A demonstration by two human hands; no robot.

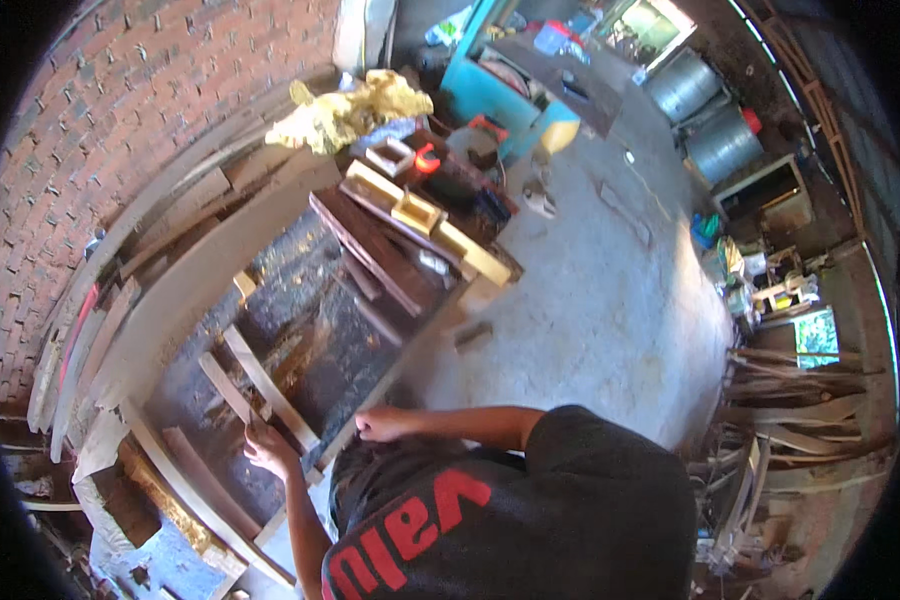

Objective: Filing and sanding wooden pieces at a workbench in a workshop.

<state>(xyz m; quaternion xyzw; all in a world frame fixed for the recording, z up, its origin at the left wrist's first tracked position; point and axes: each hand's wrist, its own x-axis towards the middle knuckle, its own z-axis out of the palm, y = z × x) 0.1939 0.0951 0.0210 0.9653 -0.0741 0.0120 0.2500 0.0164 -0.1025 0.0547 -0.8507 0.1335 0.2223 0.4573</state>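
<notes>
My left hand point(272, 452) is closed around the near end of a short wooden strip point(226, 386), which points away over the dark worktop point(315, 300). A second, longer wooden strip point(268, 386) lies just to its right, roughly parallel. My right hand point(378, 423) is curled into a fist at the worktop's near right edge, close to my body. Whatever its fingers may hold is hidden. A small pale wooden block point(243, 286) sits farther up the worktop.
Dark boards point(370, 250) and pale wooden pieces point(475, 250) are stacked at the worktop's far end. Long planks point(180, 215) lean along the brick wall point(150, 100). A turquoise cabinet point(470, 85) stands beyond. Metal drums point(720, 145) and a timber pile point(800, 415) are at right.
</notes>
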